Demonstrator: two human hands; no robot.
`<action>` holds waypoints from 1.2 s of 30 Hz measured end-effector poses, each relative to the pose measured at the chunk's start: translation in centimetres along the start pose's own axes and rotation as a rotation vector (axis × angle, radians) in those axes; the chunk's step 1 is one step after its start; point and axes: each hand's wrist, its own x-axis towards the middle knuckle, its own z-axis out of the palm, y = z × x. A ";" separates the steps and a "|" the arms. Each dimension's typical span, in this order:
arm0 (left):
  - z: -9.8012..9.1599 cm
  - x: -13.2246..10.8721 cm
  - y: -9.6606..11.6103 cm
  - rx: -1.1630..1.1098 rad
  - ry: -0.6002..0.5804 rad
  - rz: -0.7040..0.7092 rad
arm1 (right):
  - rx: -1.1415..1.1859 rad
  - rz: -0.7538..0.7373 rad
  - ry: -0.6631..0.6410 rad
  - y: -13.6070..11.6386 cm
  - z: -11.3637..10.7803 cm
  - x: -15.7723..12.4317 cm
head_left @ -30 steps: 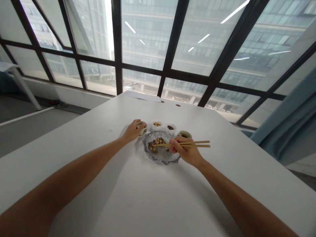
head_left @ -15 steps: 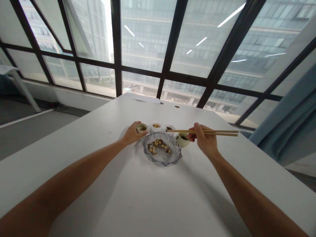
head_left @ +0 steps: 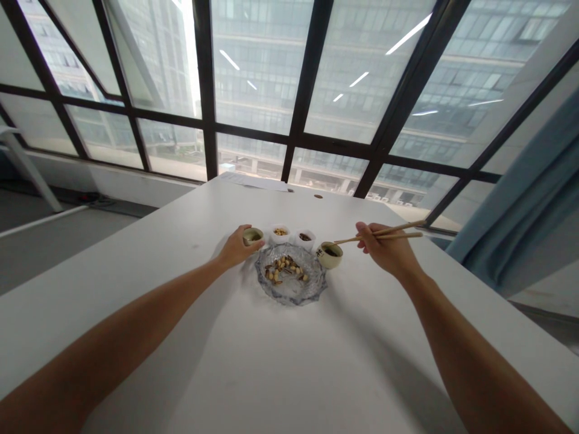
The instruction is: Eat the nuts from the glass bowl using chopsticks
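A clear glass dish (head_left: 290, 290) with a heap of mixed nuts and seeds sits on the white table (head_left: 271, 374). Behind it stand small cups in a row: a beige one (head_left: 253, 235) at the left, two white ones (head_left: 279, 234) (head_left: 305, 239) with nuts, and a beige one (head_left: 330, 255) at the right. My left hand (head_left: 235, 248) is wrapped round the left beige cup. My right hand (head_left: 386, 250) grips a pair of wooden chopsticks (head_left: 384, 234), held above the table right of the dish, tips pointing left toward the right cup.
Sheets of paper (head_left: 256, 179) and a small brown object (head_left: 318, 196) lie at the table's far edge. Large black-framed windows stand behind. A blue curtain (head_left: 520, 205) hangs at the right. Another white table's leg (head_left: 27, 172) shows at the far left.
My right hand lifted the chopsticks out of the glass dish and carried them up and to the right, past the right cup. My left hand stayed on the left cup.
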 end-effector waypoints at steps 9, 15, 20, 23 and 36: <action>-0.2 -0.2 0.5 0.014 -0.023 0.006 | 0.376 0.076 -0.290 -2.8 1.7 -1.6; -0.1 -0.2 0.3 0.001 -0.022 0.001 | 0.379 -0.012 -0.284 -2.7 4.1 -2.2; 0.0 -0.1 0.2 -0.005 -0.018 0.005 | 0.361 -0.026 -0.208 -2.6 4.1 -2.3; 0.0 -0.1 0.2 -0.004 -0.010 0.008 | 0.353 -0.051 -0.286 -2.4 4.2 -2.5; 0.1 -0.1 0.1 -0.007 0.000 0.009 | 0.362 -0.041 -0.283 -2.7 4.7 -2.6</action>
